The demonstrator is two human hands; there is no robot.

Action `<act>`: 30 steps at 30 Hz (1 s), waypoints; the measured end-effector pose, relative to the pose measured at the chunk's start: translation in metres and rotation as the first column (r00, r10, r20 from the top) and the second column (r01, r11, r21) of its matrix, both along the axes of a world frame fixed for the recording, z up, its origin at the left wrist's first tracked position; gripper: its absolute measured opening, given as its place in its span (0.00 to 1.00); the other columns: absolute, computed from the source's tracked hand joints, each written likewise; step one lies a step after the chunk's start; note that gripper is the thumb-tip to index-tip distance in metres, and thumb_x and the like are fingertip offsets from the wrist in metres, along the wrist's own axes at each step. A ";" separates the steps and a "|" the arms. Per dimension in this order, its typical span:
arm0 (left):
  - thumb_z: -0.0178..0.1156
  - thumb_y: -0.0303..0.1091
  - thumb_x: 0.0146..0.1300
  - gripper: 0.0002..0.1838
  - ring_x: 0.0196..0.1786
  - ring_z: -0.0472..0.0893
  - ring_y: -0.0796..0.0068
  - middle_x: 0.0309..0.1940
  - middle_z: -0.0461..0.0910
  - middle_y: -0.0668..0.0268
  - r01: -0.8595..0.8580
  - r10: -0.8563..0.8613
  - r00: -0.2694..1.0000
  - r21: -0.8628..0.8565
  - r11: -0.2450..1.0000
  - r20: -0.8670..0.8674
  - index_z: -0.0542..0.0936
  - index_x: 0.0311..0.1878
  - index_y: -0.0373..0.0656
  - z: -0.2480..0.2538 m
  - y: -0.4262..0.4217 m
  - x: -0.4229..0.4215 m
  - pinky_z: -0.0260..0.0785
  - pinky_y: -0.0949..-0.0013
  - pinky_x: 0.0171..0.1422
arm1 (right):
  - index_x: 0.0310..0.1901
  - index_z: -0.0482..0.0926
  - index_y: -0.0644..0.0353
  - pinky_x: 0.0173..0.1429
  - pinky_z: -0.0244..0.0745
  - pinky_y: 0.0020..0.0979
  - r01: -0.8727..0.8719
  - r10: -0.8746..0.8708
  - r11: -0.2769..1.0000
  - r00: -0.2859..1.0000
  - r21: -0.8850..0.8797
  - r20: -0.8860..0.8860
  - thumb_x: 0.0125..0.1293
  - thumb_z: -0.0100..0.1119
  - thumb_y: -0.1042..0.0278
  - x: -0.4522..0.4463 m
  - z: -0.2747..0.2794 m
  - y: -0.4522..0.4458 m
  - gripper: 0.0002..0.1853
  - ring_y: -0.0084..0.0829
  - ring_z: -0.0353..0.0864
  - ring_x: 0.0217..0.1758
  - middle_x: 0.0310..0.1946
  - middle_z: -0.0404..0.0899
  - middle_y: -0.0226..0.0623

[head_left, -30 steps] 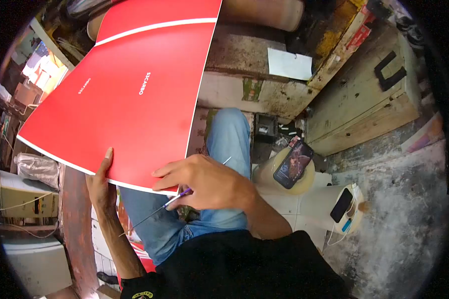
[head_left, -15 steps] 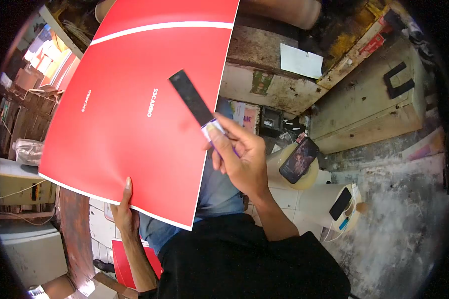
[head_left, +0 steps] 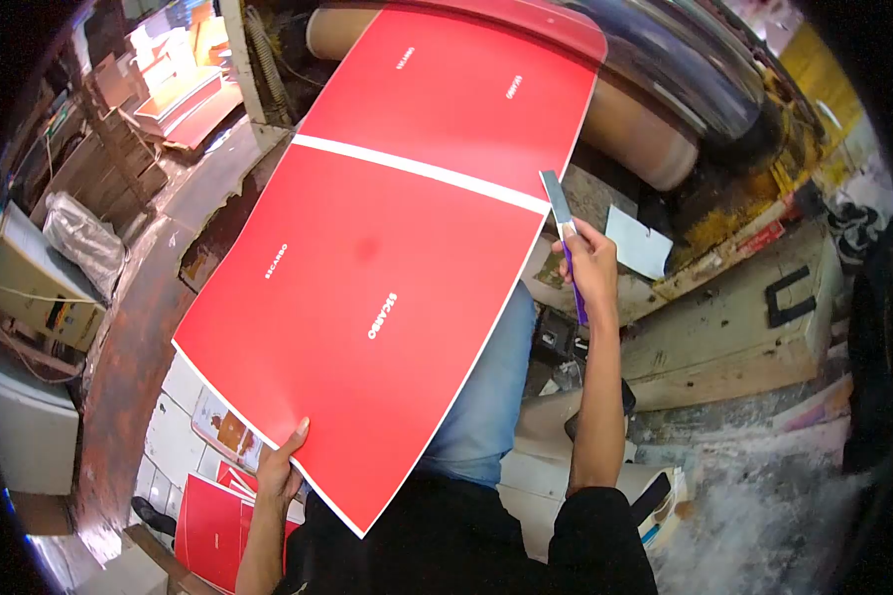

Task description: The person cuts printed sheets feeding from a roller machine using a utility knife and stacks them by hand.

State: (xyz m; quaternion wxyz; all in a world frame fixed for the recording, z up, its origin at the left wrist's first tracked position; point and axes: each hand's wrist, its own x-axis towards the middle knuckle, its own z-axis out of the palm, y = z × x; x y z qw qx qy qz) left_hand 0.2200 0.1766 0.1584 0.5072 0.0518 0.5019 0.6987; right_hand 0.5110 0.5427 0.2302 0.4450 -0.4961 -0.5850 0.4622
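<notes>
Paper ruled your view: a big red sheet [head_left: 407, 253] hung across your lap, its far end up by the shiny roller [head_left: 704, 69], with a white band [head_left: 422, 171] crossing it. Off to your right sat that beat-up chest [head_left: 714, 332], and your jeans leg [head_left: 481, 397] poked out from under the sheet. More red sheets [head_left: 208, 526] lay down low to your left. Your left hand [head_left: 278, 474] had the near edge pinched, thumb on top. Your right hand [head_left: 593, 266] was curled around a purple-handled blade [head_left: 556, 198], its flat end right at the sheet's right edge, near the end of the band. Couldn't tell if it touched, tbh.
</notes>
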 end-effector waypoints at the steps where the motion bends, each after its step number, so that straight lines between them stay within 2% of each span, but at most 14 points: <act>1: 0.60 0.21 0.63 0.25 0.58 0.77 0.60 0.56 0.74 0.52 -0.013 0.013 1.000 0.004 1.000 0.002 0.66 0.63 0.33 -0.006 -0.006 -0.004 0.73 0.59 0.63 | 0.59 0.74 0.67 0.19 0.62 0.21 -0.013 0.013 1.000 1.000 0.004 0.002 0.71 0.53 0.65 -0.005 -0.008 0.004 0.20 0.16 0.68 0.16 0.27 0.80 0.34; 3: 0.61 0.21 0.63 0.26 0.58 0.78 0.60 0.55 0.75 0.53 0.002 -0.002 0.997 -0.005 1.000 0.077 0.66 0.63 0.33 -0.020 -0.016 -0.012 0.74 0.59 0.61 | 0.57 0.75 0.67 0.16 0.60 0.22 0.022 -0.023 0.999 0.999 0.035 0.042 0.72 0.52 0.65 -0.009 -0.026 0.003 0.18 0.17 0.69 0.14 0.26 0.79 0.36; 5: 0.61 0.21 0.62 0.26 0.58 0.78 0.60 0.55 0.75 0.54 -0.004 0.004 1.000 -0.052 0.999 -0.003 0.65 0.63 0.33 -0.002 -0.016 -0.008 0.75 0.59 0.60 | 0.55 0.75 0.67 0.16 0.61 0.23 -0.040 0.042 0.999 0.996 -0.027 0.076 0.72 0.51 0.65 -0.007 -0.024 -0.014 0.16 0.18 0.69 0.15 0.25 0.79 0.35; 9: 0.62 0.21 0.61 0.27 0.58 0.77 0.59 0.55 0.74 0.52 -0.002 0.005 1.000 -0.118 0.993 0.021 0.65 0.63 0.33 -0.012 -0.034 -0.027 0.75 0.57 0.61 | 0.54 0.74 0.64 0.18 0.63 0.23 -0.107 0.105 0.989 0.994 -0.103 -0.022 0.73 0.50 0.66 -0.005 -0.009 -0.031 0.14 0.18 0.70 0.16 0.24 0.78 0.34; 11: 0.63 0.21 0.60 0.27 0.58 0.78 0.58 0.55 0.74 0.52 -0.031 0.033 0.999 -0.108 0.994 0.018 0.66 0.62 0.32 -0.016 -0.041 -0.033 0.75 0.56 0.61 | 0.51 0.74 0.65 0.18 0.63 0.23 0.091 -0.096 0.993 0.993 0.078 0.072 0.73 0.50 0.66 -0.009 -0.004 -0.034 0.12 0.18 0.70 0.16 0.23 0.77 0.34; 13: 0.63 0.21 0.60 0.27 0.58 0.77 0.59 0.55 0.75 0.51 -0.030 0.042 0.996 -0.146 0.989 0.078 0.66 0.62 0.32 -0.017 -0.049 -0.041 0.74 0.56 0.61 | 0.48 0.75 0.64 0.17 0.62 0.22 0.081 -0.091 0.984 0.994 0.158 0.056 0.73 0.50 0.66 -0.012 0.005 -0.040 0.11 0.17 0.71 0.16 0.23 0.77 0.33; 17: 0.64 0.21 0.60 0.28 0.57 0.78 0.60 0.55 0.75 0.51 0.000 0.006 0.999 -0.173 0.985 0.038 0.66 0.62 0.32 -0.019 -0.071 -0.048 0.75 0.58 0.60 | 0.51 0.75 0.64 0.15 0.60 0.21 -0.130 0.132 0.984 0.991 -0.124 0.009 0.73 0.52 0.64 -0.020 0.006 -0.057 0.13 0.17 0.69 0.13 0.23 0.77 0.32; 21: 0.66 0.22 0.58 0.30 0.56 0.79 0.60 0.55 0.75 0.52 -0.027 0.030 0.999 -0.228 0.973 0.013 0.66 0.63 0.33 -0.018 -0.087 -0.052 0.75 0.58 0.60 | 0.53 0.75 0.67 0.16 0.61 0.20 0.004 0.006 0.993 0.997 -0.118 0.079 0.73 0.51 0.65 -0.033 -0.039 -0.074 0.15 0.17 0.69 0.14 0.23 0.77 0.32; 23: 0.65 0.22 0.58 0.30 0.57 0.78 0.59 0.54 0.75 0.52 -0.036 0.028 0.999 -0.251 0.967 -0.035 0.65 0.64 0.33 -0.018 -0.092 -0.056 0.75 0.57 0.60 | 0.52 0.76 0.67 0.17 0.62 0.22 -0.143 0.175 0.964 0.976 -0.225 0.129 0.73 0.51 0.64 -0.037 -0.038 -0.096 0.15 0.17 0.70 0.14 0.23 0.78 0.33; 25: 0.64 0.22 0.58 0.31 0.57 0.78 0.58 0.55 0.75 0.51 -0.037 0.033 0.999 -0.224 0.974 -0.020 0.65 0.64 0.33 -0.018 -0.099 -0.061 0.75 0.57 0.60 | 0.47 0.78 0.67 0.19 0.62 0.23 -0.177 0.191 0.949 0.981 -0.262 0.029 0.71 0.56 0.65 -0.043 -0.033 -0.106 0.12 0.17 0.70 0.16 0.23 0.78 0.31; 26: 0.64 0.22 0.59 0.30 0.57 0.78 0.58 0.55 0.75 0.51 -0.022 0.020 1.000 -0.221 0.975 -0.013 0.65 0.64 0.33 -0.019 -0.103 -0.064 0.76 0.58 0.59 | 0.45 0.78 0.66 0.20 0.63 0.23 -0.036 0.019 0.996 0.976 0.076 0.215 0.68 0.59 0.68 -0.040 -0.038 -0.103 0.11 0.18 0.69 0.17 0.23 0.78 0.32; 27: 0.64 0.22 0.59 0.30 0.57 0.79 0.57 0.55 0.75 0.50 -0.010 0.010 1.000 -0.216 0.976 -0.004 0.65 0.64 0.33 -0.021 -0.109 -0.065 0.76 0.58 0.58 | 0.44 0.79 0.66 0.22 0.63 0.23 0.047 -0.202 0.904 0.924 0.425 0.326 0.65 0.62 0.70 -0.037 -0.040 -0.103 0.09 0.19 0.69 0.18 0.23 0.78 0.32; 28: 0.64 0.22 0.59 0.30 0.57 0.79 0.57 0.55 0.75 0.50 -0.016 0.015 1.000 -0.215 0.977 -0.004 0.65 0.64 0.33 -0.022 -0.115 -0.067 0.76 0.58 0.58 | 0.43 0.80 0.65 0.26 0.66 0.24 0.023 -0.337 0.823 0.824 0.568 0.455 0.60 0.66 0.75 -0.035 -0.021 -0.104 0.10 0.22 0.72 0.23 0.33 0.80 0.36; 30: 0.63 0.22 0.59 0.31 0.57 0.79 0.58 0.55 0.74 0.50 0.005 0.005 0.999 -0.201 0.980 0.049 0.64 0.65 0.32 -0.023 -0.123 -0.069 0.77 0.59 0.57 | 0.52 0.78 0.57 0.32 0.73 0.30 -0.175 -0.316 0.684 0.804 0.708 0.504 0.51 0.66 0.81 -0.036 -0.016 -0.087 0.24 0.30 0.78 0.33 0.49 0.78 0.38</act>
